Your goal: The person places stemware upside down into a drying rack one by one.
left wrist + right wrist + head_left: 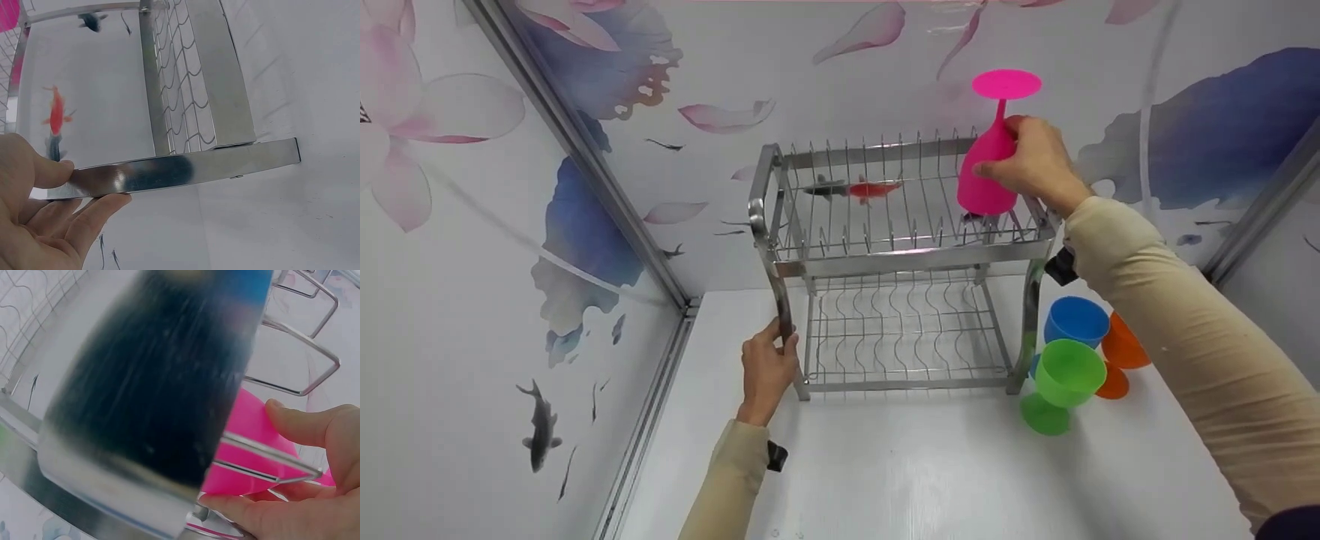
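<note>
A: Where is the pink cup [988, 176], and what holds it?

B: It is upside down at the right end of the rack's [915, 387] upper tier [915, 260], its bowl low and its foot up; the right hand [1039, 161] grips the bowl between thumb and fingers, while the left hand [769, 371] pinches the rack's front left leg [781, 300].

A: What could go wrong from here?

B: The bowl could catch on the wires [270, 453], one of which crosses in front of it in the right wrist view; whether it rests on them cannot be told; let go while tilted, it could topple, since the bowl looks wide for the gaps; a hard push down could also shift the rack if the left hand slackened.

A: And the other cups?

B: The blue cup [1076, 321], green cup [1071, 375] and orange cup [1126, 345] stand upright in a cluster under the right arm [1185, 315]; a dropped elbow could knock them.

A: The surface and the room?

B: A white, faintly shiny table [885, 465]; pale walls [457, 285] printed with pink petals, blue leaves and fish; a metal strip [585, 150] along the left corner.
</note>
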